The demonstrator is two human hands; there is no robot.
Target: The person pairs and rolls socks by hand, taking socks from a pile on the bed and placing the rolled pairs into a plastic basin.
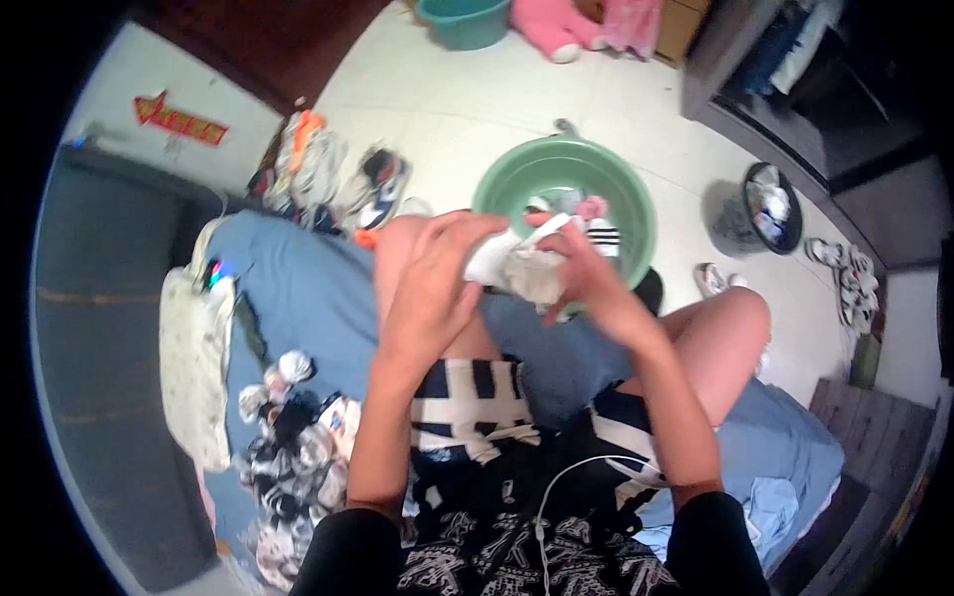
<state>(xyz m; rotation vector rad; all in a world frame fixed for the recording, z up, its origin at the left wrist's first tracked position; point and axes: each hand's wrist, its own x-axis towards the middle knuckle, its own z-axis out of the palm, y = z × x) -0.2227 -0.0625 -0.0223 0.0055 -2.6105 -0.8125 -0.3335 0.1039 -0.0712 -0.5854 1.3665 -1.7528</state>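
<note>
Between my hands, above my lap, is a white and grey sock (pixel 532 275). My left hand (pixel 442 278) has its fingers curled round the white end of it. My right hand (pixel 588 270) grips the other side, with its fingers bent over the cloth. Just beyond them a green basin (pixel 636 199) stands on the floor, holding a few socks, among them a pink one (pixel 591 208) and a white one with black stripes (pixel 603 236). A pile of rolled socks (pixel 298 452) lies on the blue bedding to my left.
Blue bedding (pixel 298 268) is under me, with a pale pillow (pixel 194 368) at its left. Shoes (pixel 383 189) stand beyond the bed. A black bin (pixel 785 214) and more shoes (pixel 855 283) are at the right. Farther off are a teal basin (pixel 465 25) and a pink plush item (pixel 556 30).
</note>
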